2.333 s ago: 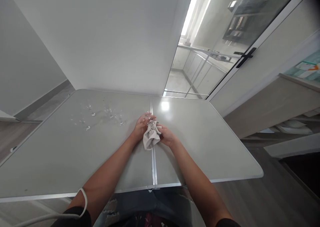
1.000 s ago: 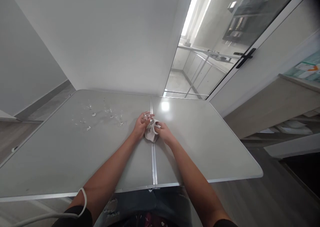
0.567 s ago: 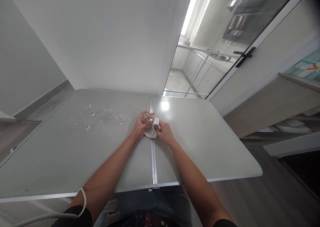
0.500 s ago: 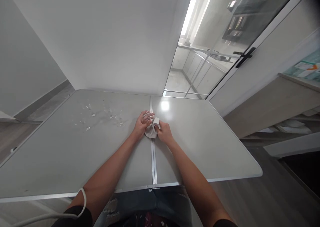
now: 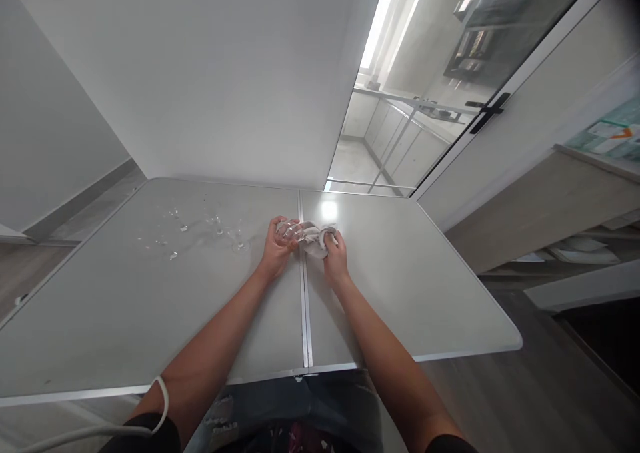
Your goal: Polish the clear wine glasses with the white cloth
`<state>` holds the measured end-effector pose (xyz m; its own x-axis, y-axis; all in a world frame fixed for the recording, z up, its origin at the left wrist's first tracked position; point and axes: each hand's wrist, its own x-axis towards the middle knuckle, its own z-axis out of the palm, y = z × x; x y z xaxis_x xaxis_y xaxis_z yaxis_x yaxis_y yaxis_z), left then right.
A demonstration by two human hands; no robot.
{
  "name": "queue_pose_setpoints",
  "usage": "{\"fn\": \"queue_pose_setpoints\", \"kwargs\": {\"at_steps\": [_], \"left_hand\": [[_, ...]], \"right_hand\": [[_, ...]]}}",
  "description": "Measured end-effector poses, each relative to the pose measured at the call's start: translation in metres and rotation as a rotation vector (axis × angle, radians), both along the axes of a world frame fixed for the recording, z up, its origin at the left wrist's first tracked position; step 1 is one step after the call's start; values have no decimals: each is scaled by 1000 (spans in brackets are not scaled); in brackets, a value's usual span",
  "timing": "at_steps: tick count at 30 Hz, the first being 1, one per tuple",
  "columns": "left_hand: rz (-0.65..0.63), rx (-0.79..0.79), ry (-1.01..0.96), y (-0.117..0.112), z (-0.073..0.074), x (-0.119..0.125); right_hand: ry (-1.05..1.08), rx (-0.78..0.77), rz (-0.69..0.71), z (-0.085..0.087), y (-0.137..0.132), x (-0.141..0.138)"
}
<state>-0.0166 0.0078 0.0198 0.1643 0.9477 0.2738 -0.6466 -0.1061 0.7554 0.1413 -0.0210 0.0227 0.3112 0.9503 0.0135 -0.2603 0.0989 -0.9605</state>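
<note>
Clear glass [image 5: 289, 232], one: at the centre of the frame, lying on its side across the fingers; exact shape hard to make out through its transparency. Whether it clears the surface beneath cannot be told.

Left hand [image 5: 280, 245]: narrowed around the clear glass, fingers wrapped along its far side, thumb on the near side. The grip probably serves to steady a smooth, slippery body while leaving its right end free.

Cloth [image 5: 313, 234], one, pale, bunched: just right of centre, its left part seemingly touching the right end of the glass. Gathered rather than spread, likely so that a small wad can be worked against the glass.

Right hand [image 5: 336, 248]: closed on the cloth, thumb and fingers pressed into its folds; placed opposite the left, presumably so that one holds while the other rubs.

Glassware [image 5: 220, 230], clear, several pieces: left of centre on the desk, well apart from both hands; outlines faint, count uncertain. The spacing from the elbows would seem to guard against knocks.

Desk [image 5: 410, 280], pale grey, metal-edged: fills the lower middle of the frame, with a metal strip [image 5: 306, 313] running beneath the hands.

Cable [image 5: 165, 400], white: lower left, against the left forearm.
</note>
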Motion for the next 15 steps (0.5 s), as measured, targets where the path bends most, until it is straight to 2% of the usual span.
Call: {"fn": "queue_pose_setpoints", "kwargs": {"at_steps": [3,6,9,12,15], "left_hand": [[1,-7,26,0,-3,4],[-56,25,163,1,-12,10],[21,119,357,0,-19,13],[94,262,524,-3,-19,12],[98,332,571,-5,-15,11]], "right_hand": [[-74,-4,-8,-3,0,-4],[-116,-23,-21,-12,4,-5],[-145,-11,1,-19,6,-7],[-218,-4,-35,-20,4,-8],[-235,-13,-76,-18,2,-7]]}}
